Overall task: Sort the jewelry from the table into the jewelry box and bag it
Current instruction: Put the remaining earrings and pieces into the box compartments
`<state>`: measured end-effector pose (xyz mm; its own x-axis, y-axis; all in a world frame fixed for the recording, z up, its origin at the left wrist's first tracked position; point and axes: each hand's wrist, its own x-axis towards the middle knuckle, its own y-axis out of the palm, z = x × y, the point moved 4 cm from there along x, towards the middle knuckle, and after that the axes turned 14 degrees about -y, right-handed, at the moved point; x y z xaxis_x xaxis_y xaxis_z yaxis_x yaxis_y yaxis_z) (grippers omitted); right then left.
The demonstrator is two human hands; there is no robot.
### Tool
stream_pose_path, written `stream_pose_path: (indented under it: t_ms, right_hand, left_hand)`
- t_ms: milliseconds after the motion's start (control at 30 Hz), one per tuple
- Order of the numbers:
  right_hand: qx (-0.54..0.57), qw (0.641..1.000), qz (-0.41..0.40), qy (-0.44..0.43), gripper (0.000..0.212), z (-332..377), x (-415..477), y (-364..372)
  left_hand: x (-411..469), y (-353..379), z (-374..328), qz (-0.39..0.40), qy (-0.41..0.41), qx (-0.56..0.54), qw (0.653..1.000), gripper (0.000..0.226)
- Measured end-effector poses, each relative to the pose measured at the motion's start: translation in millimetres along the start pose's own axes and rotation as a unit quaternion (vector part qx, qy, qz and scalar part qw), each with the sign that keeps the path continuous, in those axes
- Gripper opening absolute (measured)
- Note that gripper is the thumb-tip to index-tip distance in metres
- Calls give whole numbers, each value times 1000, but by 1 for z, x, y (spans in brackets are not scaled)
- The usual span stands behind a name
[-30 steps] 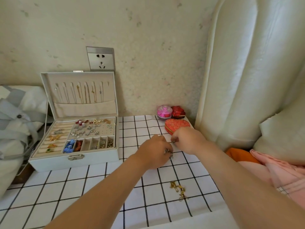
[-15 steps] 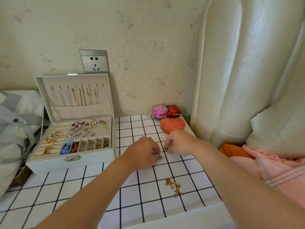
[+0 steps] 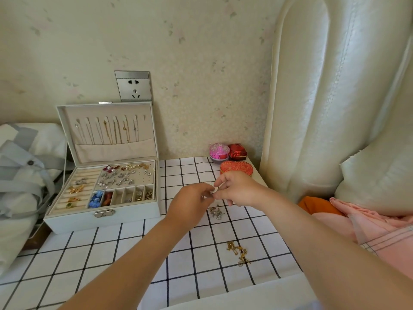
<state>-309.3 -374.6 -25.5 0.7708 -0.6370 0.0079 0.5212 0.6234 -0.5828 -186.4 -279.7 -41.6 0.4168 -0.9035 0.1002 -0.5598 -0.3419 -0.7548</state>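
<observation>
Hands meet: left hand [image 3: 190, 203] and right hand [image 3: 238, 190] pinch small silver piece [image 3: 212, 193] between fingertips, above checked tablecloth [image 3: 125, 249]. On cloth just below, silver cluster [image 3: 217, 213]; gold chains [image 3: 238, 252] nearer camera. Open jewelry box [image 3: 102, 221] well apart, leftward.

The table [image 3: 259, 178] has a white cloth [image 3: 125, 260] with a black grid over it. The open box [image 3: 102, 220] sits on the cloth with its lid up. Just right of the box is a little heap of silver bits [image 3: 217, 213]. Further right of the box and nearer than its front are some gold bits [image 3: 238, 252]. Way off right, level with the box's lid: heart tin [image 3: 237, 167], pink pot [image 3: 219, 151], red case [image 3: 238, 151].
</observation>
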Motion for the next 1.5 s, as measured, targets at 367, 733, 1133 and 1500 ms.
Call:
stream_pose_path:
  t_ms: [367, 733, 1133, 1500]
  right_hand:
    - [-182, 972, 148, 33, 25, -1, -6, 6]
    - [-189, 975, 117, -21, 10, 14, 4, 8]
    - [-55, 995, 50, -72, 8, 72, 16, 30]
    - [-61, 986, -8, -153, 5, 141, 67, 116]
  left_hand:
    - [-7, -3, 14, -21, -11, 80, 997, 21]
    - [-11, -14, 18, -8, 10, 92, 996, 22]
    - [-12, -89, 32, -78, 48, 68, 994, 19]
    - [-23, -185, 114, -109, -75, 49, 990, 9]
